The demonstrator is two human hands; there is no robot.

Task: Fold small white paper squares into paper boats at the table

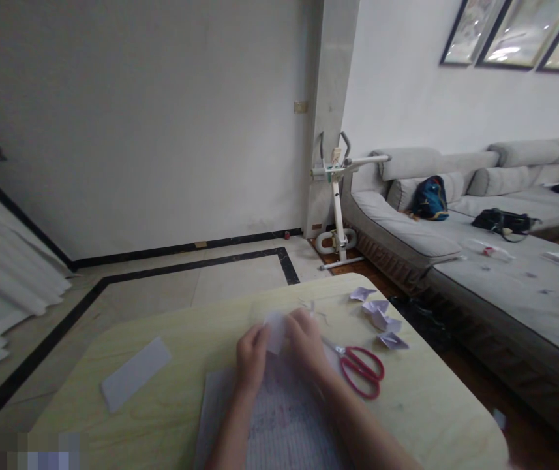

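Observation:
A small white piece of paper (pixel 274 334) is held up between my two hands, above a lined, written-on sheet (pixel 279 418). My left hand (pixel 252 356) pinches its left edge between thumb and fingers. At its right side, my right hand (pixel 306 339) is closed on the paper, its fingertips partly hidden and a little blurred. Just right of that hand lie scissors (pixel 363 372) with red handles, their blades partly covered. Several small folded paper boats (pixel 377 316) sit near the table's far right edge.
A white paper strip (pixel 135 373) lies on the left of the pale wooden table (pixel 181 405). Thin paper scraps (pixel 316 310) rest beyond my hands. Past the table stand a grey sofa (pixel 484 287) on the right and a white exercise machine (pixel 338 209).

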